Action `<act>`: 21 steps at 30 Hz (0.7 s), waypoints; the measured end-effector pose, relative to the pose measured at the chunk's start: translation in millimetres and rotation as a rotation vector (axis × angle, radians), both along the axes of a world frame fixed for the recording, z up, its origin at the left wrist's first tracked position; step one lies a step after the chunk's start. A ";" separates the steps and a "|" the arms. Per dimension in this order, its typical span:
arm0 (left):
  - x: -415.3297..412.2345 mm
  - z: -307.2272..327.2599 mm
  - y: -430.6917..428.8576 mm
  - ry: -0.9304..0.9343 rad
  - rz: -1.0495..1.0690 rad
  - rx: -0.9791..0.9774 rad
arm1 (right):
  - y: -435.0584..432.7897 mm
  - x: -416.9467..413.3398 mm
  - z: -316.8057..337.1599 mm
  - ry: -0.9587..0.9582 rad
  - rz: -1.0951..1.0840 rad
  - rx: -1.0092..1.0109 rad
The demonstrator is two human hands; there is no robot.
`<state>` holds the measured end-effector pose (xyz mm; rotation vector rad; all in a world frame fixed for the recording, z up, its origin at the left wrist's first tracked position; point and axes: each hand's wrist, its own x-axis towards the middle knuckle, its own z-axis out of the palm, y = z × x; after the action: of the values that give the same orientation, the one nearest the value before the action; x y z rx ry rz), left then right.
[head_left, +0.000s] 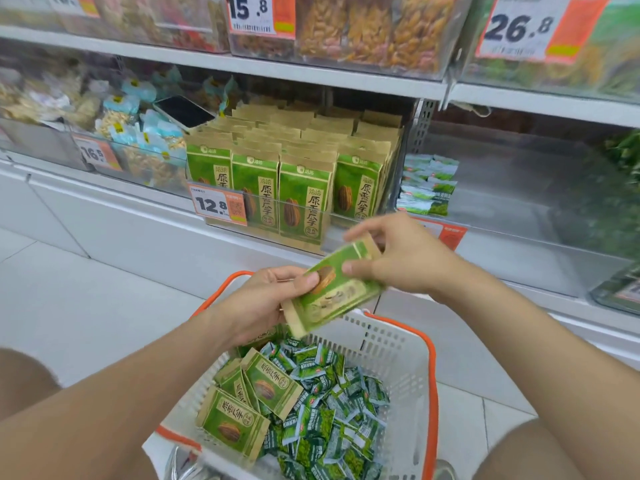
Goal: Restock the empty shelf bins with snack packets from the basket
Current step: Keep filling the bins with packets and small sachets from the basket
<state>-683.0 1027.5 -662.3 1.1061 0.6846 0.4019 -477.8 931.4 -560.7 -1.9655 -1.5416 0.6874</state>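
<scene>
so one green seed packet (332,292) sits tilted in the air over the basket (430,358), left grip (263,303) pinching its lower end and right grip (398,258) pinching the top (spare packets (235,424) and little green sachets (346,410) lie in the basket), near the stocked shelf bin (294,168)

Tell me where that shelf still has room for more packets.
The clear bin right of the seed packets is mostly bare, apart from a small stack of green sachets at its left wall. The seed packets' own bin is packed full.
</scene>
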 end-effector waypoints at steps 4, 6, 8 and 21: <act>7.4 14.2 2.9 -0.089 -0.074 0.091 | 1.4 3.0 11.1 0.234 -0.196 0.420; 15.4 23.0 1.3 -0.135 -0.028 0.103 | 4.1 2.2 9.8 0.205 -0.245 0.494; 21.1 32.4 -0.2 -0.163 0.013 0.098 | 8.3 3.5 5.9 0.124 -0.295 0.522; 29.3 66.1 -4.4 0.035 -0.051 0.678 | 27.5 6.7 2.8 0.331 -0.297 0.510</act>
<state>-653.7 1023.1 -596.2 1.7701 0.5586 0.5944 -471.1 958.8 -557.9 -1.5557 -1.0651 0.4147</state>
